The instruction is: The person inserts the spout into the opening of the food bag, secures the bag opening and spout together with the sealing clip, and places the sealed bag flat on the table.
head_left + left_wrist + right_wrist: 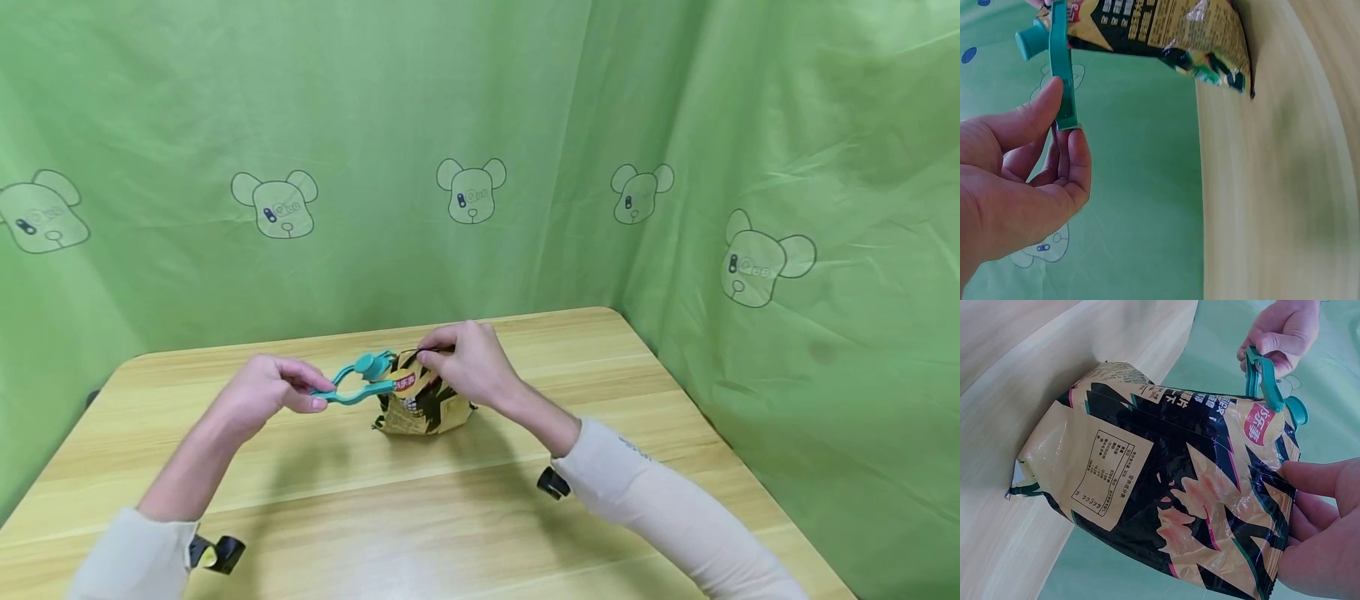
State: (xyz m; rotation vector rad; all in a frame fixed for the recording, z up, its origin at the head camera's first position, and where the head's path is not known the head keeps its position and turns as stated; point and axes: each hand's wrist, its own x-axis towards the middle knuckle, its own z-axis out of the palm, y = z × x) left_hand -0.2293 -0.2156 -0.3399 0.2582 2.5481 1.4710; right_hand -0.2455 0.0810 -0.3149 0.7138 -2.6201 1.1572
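A teal bag clip [375, 388] with a round capped spout [366, 365] is pinched at its hinged end by my left hand [266, 392], thumb against fingers. Its two arms stand spread apart, one lying across the front of the snack bag [423, 414] at the upper left corner. Tan and black, with a red logo, the bag touches the table at its bottom. My right hand [477, 364] pinches the bag's top edge; the right wrist view shows the thumb and fingers on that crimped edge [1279, 537]. How far the clip's far arm reaches behind the bag is hidden.
A light wood table [360, 517] spreads under both arms. Green curtains [375, 100] with bear-head drawings stand behind it and along the right. Black camera mounts [217, 553] hang below both wrists.
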